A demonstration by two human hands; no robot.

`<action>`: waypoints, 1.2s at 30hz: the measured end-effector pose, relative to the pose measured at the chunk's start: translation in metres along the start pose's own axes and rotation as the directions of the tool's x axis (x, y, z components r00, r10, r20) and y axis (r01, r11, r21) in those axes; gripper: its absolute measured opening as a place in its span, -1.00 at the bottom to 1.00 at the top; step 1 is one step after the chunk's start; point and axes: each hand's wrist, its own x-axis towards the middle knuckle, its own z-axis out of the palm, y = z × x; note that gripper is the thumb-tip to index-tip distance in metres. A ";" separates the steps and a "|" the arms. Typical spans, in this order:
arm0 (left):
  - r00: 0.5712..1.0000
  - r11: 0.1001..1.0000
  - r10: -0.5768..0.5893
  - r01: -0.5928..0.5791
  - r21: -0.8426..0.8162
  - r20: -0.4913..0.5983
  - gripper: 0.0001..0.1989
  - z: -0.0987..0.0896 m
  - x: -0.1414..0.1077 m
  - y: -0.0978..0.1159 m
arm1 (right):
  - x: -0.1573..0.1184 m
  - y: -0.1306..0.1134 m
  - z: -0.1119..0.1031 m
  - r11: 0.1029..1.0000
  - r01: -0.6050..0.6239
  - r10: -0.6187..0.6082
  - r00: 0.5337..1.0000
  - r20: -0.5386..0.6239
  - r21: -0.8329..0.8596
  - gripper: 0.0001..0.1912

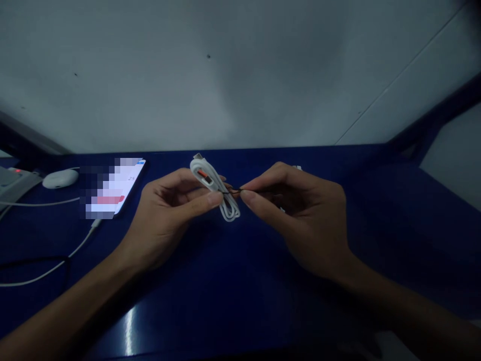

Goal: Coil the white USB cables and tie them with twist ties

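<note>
A coiled white USB cable (229,208) is held above the blue table, pinched between the thumb and fingers of my left hand (165,205). Its plug with an orange insert points up and to the left. Around the middle of the coil runs a thin dark twist tie (235,190). The thumb and forefinger of my right hand (308,215) are closed on the tie's end, just right of the coil. Small white bits show behind the right hand, mostly hidden by it.
On the left of the blue table (225,291) lies a lit phone (128,193), partly blurred out, with a white charging cable (71,255) plugged in. A white earbud case (60,178) sits beside a power strip (18,180) with a red light. A pale wall (150,90) rises behind.
</note>
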 end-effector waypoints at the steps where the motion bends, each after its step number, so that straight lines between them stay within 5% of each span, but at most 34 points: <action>1: 1.000 1.000 0.001 -0.001 0.003 0.007 -0.85 0.000 0.000 0.000 | 0.000 -0.001 0.000 1.000 -0.005 0.005 1.000 0.002 0.006 -0.95; 14: 0.998 0.994 -0.026 0.031 0.103 -0.049 -0.86 0.001 0.000 0.004 | 0.004 -0.007 -0.004 0.956 -0.281 0.275 0.959 0.069 0.084 -0.93; 24: 0.994 0.996 -0.082 0.083 0.010 -0.070 -0.88 -0.001 0.002 -0.002 | 0.008 0.001 -0.003 0.932 -0.355 0.339 0.926 0.168 0.076 -0.93; 30: 0.987 0.991 -0.136 0.135 -0.018 -0.084 -0.90 -0.004 0.003 -0.004 | 0.011 0.005 -0.004 0.898 -0.432 0.403 0.883 0.240 0.080 -0.89; 36: 0.987 0.993 -0.114 0.113 -0.012 -0.110 -0.90 -0.006 0.001 -0.006 | 0.012 0.012 -0.005 0.810 -0.573 0.505 0.790 0.348 0.123 -0.86</action>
